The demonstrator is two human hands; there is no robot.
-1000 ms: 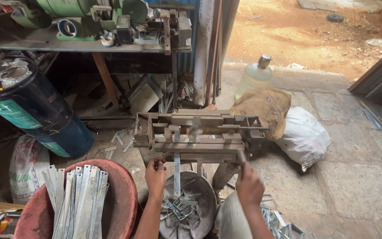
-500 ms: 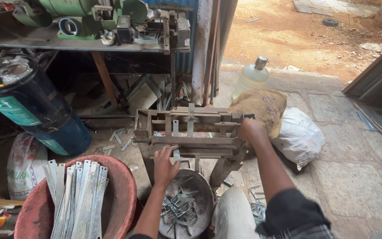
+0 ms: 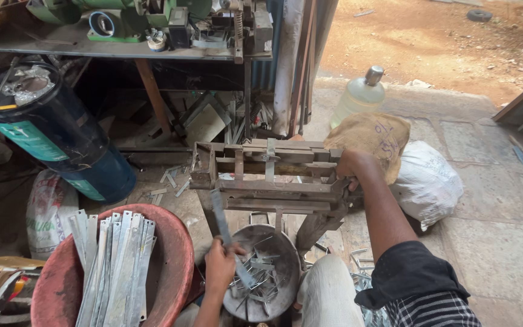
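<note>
So the left hand (image 3: 220,266) is down low by the pan (image 3: 261,242), fingers wrapped around the bottom end of a flat metal strip (image 3: 222,219). The strip runs up at a slant from that hand, and its top end sits at the front edge of the jig (image 3: 267,175), the rusty steel frame thing standing on the floor. The lower end of the strip crosses over the pan's rim.

The right hand (image 3: 351,166) is up at the right end of the jig, arm stretched out, fingers curled around something there. It looks like a handle, but I can't really make out what, since the hand covers it.

The pan sits right under the jig and is full of small bent metal pieces (image 3: 255,272). To the left there's a red tub (image 3: 171,266) holding a stack of straight strips (image 3: 113,266), lying lengthwise and poking over the near rim. Further left is a blue drum (image 3: 62,145) tipped on its side.

Behind the jig, on the right, there's a burlap sack (image 3: 373,136) sitting against a white bag (image 3: 428,181), and a plastic jug (image 3: 361,94) beyond those. The desk (image 3: 68,45) at the back carries a green machine (image 3: 128,15).
</note>
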